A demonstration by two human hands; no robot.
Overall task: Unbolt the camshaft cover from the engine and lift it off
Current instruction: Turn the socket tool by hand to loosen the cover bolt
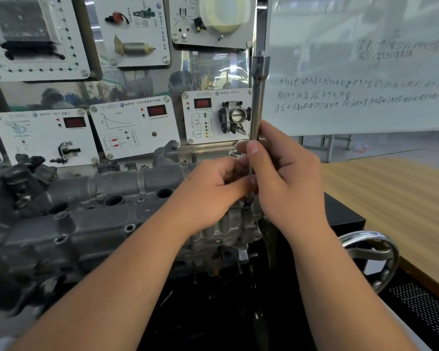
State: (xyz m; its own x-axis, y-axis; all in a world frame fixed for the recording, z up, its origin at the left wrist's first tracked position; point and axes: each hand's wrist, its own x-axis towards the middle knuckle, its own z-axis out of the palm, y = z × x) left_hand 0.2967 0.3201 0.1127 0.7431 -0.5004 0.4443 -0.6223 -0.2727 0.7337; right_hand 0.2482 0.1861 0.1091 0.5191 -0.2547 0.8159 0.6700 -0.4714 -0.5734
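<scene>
Head view: a person is working at the right-hand end of the camshaft cover [107,198], which is still sitting on the engine [61,249] and lying across the left and centre of the frame. Both hands are closing round a long socket extension bar [257,102] that is standing nearly upright, its thicker drive end at the top. The right hand [287,178] is wrapping the bar's lower shaft, thumb laid across the front; the left hand [213,193] is pinching the shaft just beneath, fingers curled tightly around it. The tip of the bar is reaching down to a bolt [247,206] at the cover's end corner, though whether it is fully seated is partly hidden by the fingers. Judged from this, the unbolting step is in hand, with the bolt being spun by finger. The next move is likely calling for the bar to be kept in line with the bolt while turning, then lifted clear with the fastener. A handwheel [370,257] and a whiteboard [365,72] are standing to the right.
</scene>
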